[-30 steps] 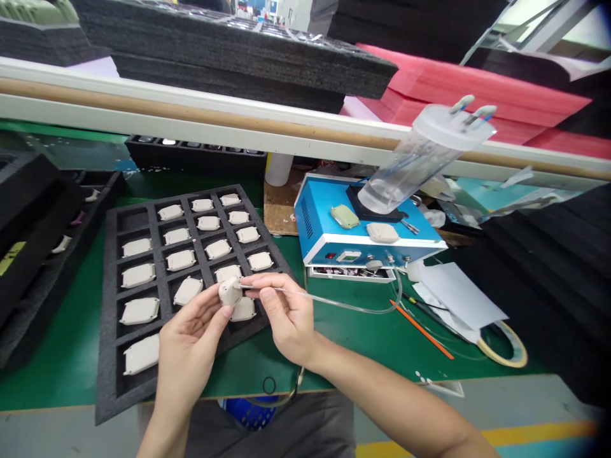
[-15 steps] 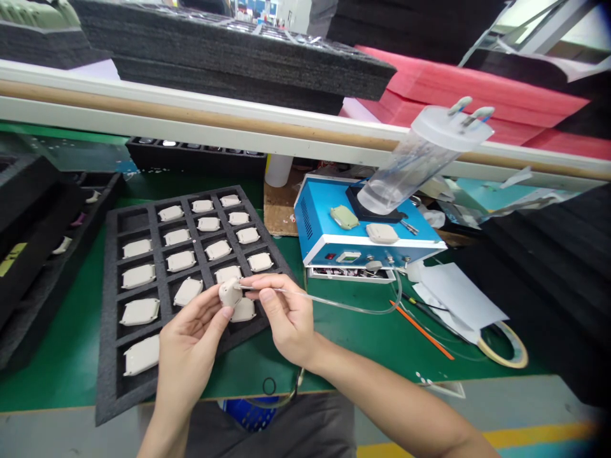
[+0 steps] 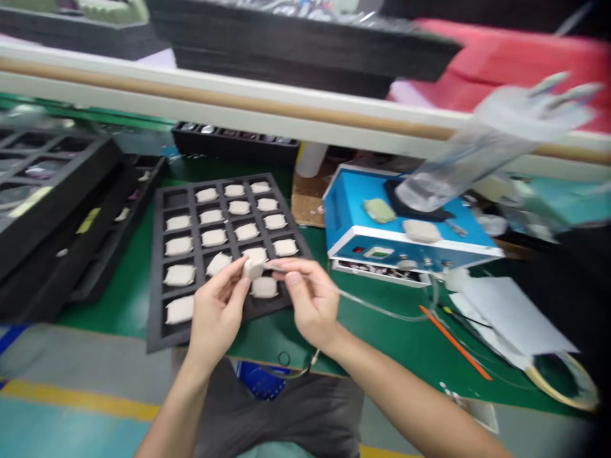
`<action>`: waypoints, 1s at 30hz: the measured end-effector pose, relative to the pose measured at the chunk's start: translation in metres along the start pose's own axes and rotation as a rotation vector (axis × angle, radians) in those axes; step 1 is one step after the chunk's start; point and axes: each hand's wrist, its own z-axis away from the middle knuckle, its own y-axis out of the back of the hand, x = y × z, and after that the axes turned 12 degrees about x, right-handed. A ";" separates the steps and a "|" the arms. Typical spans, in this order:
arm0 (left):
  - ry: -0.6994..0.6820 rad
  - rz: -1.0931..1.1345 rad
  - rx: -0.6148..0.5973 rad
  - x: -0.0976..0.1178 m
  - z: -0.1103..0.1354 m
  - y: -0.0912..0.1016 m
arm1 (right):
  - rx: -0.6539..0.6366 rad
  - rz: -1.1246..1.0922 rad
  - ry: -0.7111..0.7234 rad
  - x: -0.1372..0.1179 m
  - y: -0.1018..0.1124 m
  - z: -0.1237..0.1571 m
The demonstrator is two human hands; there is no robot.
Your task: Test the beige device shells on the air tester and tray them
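My left hand (image 3: 217,312) pinches a small beige plastic part (image 3: 252,268) between thumb and fingers, held up over the near right corner of a black foam tray (image 3: 157,280). My right hand (image 3: 310,302) is closed on the end of a thin clear tube (image 3: 377,308), whose tip meets the part. The tube runs right to a blue box-shaped machine (image 3: 353,219). Several matching beige parts (image 3: 213,237) lie in the tray's pockets. The picture is smeared by motion.
A clear plastic cylinder (image 3: 458,168) leans on the blue machine, with two more parts on its top. Black foam trays (image 3: 52,203) stack at the left. White paper (image 3: 510,312), an orange stick (image 3: 456,343) and a tape ring (image 3: 566,381) lie at the right on the green mat.
The view has swung left and down and blurred. Both hands keep the same hold, part and tube tip still together above the tray.
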 end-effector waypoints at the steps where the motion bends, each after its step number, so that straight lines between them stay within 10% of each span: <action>1: -0.085 -0.109 0.007 0.002 -0.001 0.008 | 0.033 -0.005 0.002 0.000 0.002 0.001; 9: -0.305 -0.909 -0.434 0.032 0.009 0.052 | 0.076 0.020 -0.138 -0.005 0.007 0.000; 20: -0.544 -1.138 -0.266 0.025 0.030 0.038 | 0.032 0.069 -0.163 -0.011 0.006 0.004; 23: -0.580 -1.228 -0.350 0.043 -0.025 0.043 | 0.022 0.093 -0.157 -0.011 0.007 0.006; 30: -0.407 -1.367 -0.211 0.050 -0.259 0.034 | -0.047 0.140 -0.089 -0.002 0.010 0.010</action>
